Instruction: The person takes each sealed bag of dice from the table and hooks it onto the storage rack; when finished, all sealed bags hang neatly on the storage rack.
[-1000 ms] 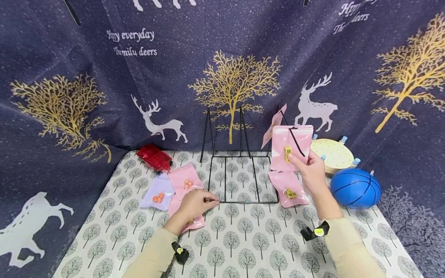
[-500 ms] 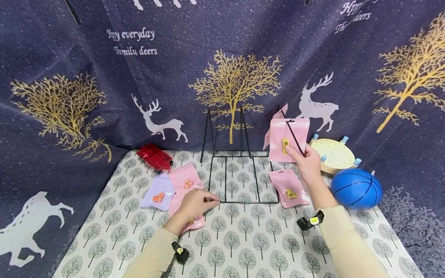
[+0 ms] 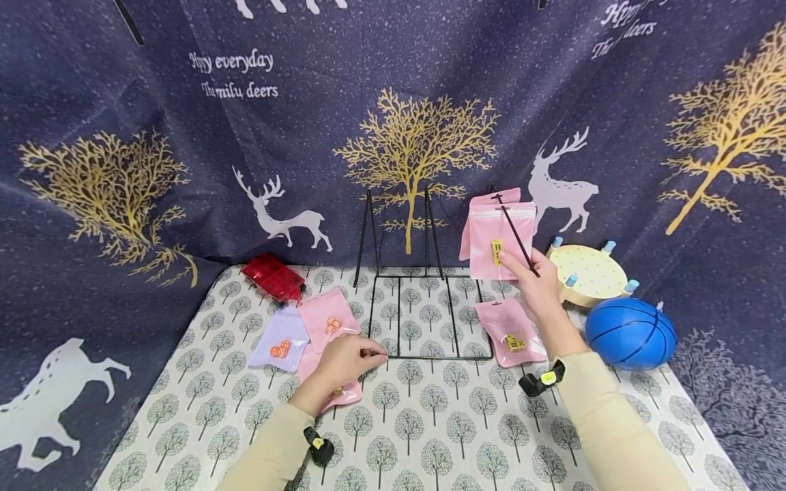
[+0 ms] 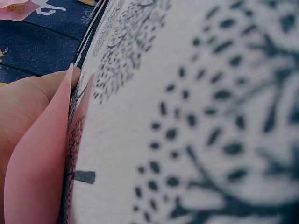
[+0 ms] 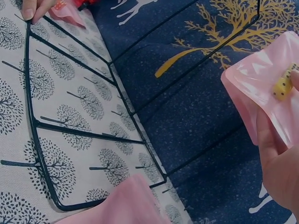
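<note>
A black wire display rack (image 3: pixel 424 357) stands on the tablecloth, its prongs slanting toward me. At its front left corner, my left hand (image 3: pixel 344 356) pinches the frame between thumb and fingers. My right hand (image 3: pixel 539 286) pinches a pink zip pouch (image 3: pixel 484 232) with yellow dice (image 3: pixel 497 251) inside. The rack's right prong (image 3: pixel 518 235) runs through the pouch's top hole and crosses its front. Close behind it on the same prong hangs another pink pouch (image 3: pixel 511 195). In the right wrist view, the held pouch (image 5: pixel 252 79) overlaps the one behind.
A pink pouch with yellow dice (image 3: pixel 510 334) lies right of the rack. Under and beside my left arm lie a purple pouch (image 3: pixel 270 341) and pink pouches (image 3: pixel 325 307). Further out are a red toy car (image 3: pixel 270 276), a blue ball (image 3: pixel 629 334) and a yellow round toy (image 3: pixel 586 269).
My right hand has moved up and left, sliding the pink pouch back along the prong toward the pouch behind, which has turned to face forward. My left hand stays on the rack.
</note>
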The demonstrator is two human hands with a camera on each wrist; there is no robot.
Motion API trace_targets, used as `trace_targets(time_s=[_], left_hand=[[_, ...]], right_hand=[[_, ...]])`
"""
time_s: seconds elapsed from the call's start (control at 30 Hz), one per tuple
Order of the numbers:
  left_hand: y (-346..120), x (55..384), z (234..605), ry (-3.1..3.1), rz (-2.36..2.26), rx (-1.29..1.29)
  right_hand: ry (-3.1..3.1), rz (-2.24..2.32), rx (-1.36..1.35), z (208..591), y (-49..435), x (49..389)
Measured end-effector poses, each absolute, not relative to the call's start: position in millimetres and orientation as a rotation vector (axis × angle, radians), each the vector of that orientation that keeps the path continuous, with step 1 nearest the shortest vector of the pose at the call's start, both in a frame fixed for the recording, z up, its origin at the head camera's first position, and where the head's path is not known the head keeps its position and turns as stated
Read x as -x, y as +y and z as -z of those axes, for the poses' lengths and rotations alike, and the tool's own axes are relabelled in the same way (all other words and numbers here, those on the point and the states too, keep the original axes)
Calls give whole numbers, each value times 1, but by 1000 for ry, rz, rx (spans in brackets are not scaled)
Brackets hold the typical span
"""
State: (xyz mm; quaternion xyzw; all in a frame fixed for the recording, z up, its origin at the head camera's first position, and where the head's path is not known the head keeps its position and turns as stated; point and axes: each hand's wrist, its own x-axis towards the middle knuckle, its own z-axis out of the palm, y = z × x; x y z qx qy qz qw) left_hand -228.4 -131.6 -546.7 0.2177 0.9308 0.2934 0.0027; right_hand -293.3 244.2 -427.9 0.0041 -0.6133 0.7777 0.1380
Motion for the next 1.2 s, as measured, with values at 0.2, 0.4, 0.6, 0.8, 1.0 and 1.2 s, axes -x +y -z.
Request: trace_targets(time_s=[0.2,0.4,0.6,0.8,1.0,1.2], left_hand=[[-131,228,547,2924,-922,-689],[-131,228,546,2914,-924,-684],[-130,228,544,2925,-910,-688],[-130,227,543,2922,-912,-680],[-130,227,542,2917,-919,-669],[-130,226,542,2916,-919,-662]], right_hand=[[-1715,-2334,-48,435,247,294],[-1758,-2282,26,446,253,292],[-1894,-2192,-31,462,264,288],[-2035,-2078,-40,471,272,275],[-2122,-2001,-18,475,275,258],[-2205,-1893,-37,478,278,240]])
